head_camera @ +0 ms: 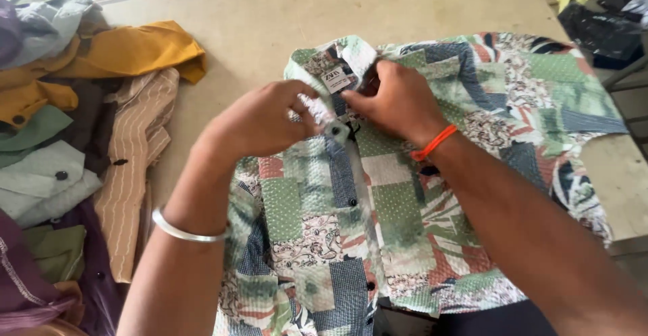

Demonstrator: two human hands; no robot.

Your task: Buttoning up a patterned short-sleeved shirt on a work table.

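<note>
Hands pinch a crinkled green patchwork-print cotton shirt (405, 194) below its collar: left hand (260, 120) and right hand (398, 99), fingers closed on the button placket.

We see a shirt (405, 201) in green, blue, pink and white patches | dark buttons (352, 202) | tan tabletop (270, 18) | yellow cloth (135, 49) | striped tan shirt (131, 167)

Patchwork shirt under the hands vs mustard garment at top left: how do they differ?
The patchwork shirt is multi-coloured, in green, blue and rust prints; the mustard garment is one plain colour. The patchwork shirt lies spread flat, front up; the mustard garment is crumpled on a heap. The left hand and right hand grip the patchwork shirt; the mustard garment lies untouched. Both have dark buttons.
</note>
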